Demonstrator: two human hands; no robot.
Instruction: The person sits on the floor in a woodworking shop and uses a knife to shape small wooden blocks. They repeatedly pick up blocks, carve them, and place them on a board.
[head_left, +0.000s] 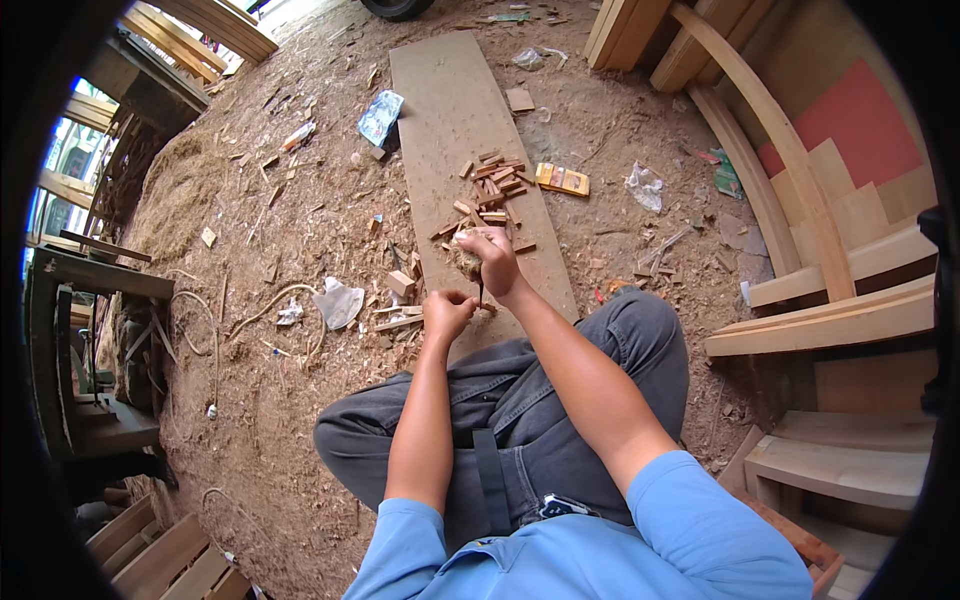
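My right hand (490, 262) is closed around a rough tan lump (468, 262), with a thin dark shaft (481, 291) pointing down below it. Whether the two are one tool, I cannot tell. Just left of the shaft, my left hand (449, 313) is closed with its fingertips pinched together; what they hold is too small to make out. Both hands are over the near part of a long brown board (436, 90) on the ground. Beyond my right hand, several small cut wood pieces (497, 182) lie heaped on the board.
A yellow packet (562, 180) lies right of the board, a blue-white wrapper (380, 117) left of it. Wood offcuts (400, 284) and a white plastic scrap (338, 303) lie near my left hand. Timber frames (830, 315) stand at the right. Shavings cover the ground.
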